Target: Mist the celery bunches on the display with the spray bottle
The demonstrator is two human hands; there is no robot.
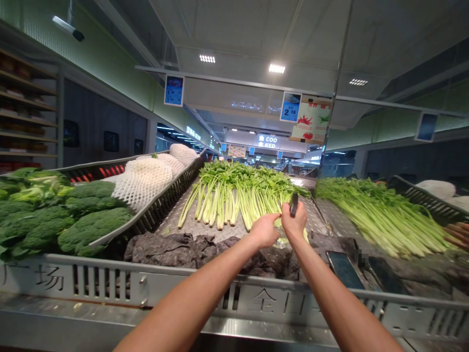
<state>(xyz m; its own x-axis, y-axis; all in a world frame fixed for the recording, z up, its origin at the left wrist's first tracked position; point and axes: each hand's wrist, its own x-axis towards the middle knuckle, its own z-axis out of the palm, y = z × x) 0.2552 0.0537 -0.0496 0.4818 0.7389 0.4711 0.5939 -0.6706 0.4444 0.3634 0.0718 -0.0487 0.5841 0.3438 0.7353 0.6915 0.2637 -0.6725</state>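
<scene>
Bunches of celery lie in a row on a textured metal shelf, leaves toward the back and pale stalk ends toward me. At the right end of the row, my right hand is closed around a small black object; its top sticks up above the fist, and its kind is unclear. My left hand sits right beside it with fingers curled in, close to the celery stalks. Whatever its fingertips grip is hidden. Some pale green pieces show just below both hands.
Crumpled dark cloth lines the front, behind a grey slatted rail. A phone rests at the right. Broccoli and produce in white foam nets fill the left crate. A mirror reflects the celery.
</scene>
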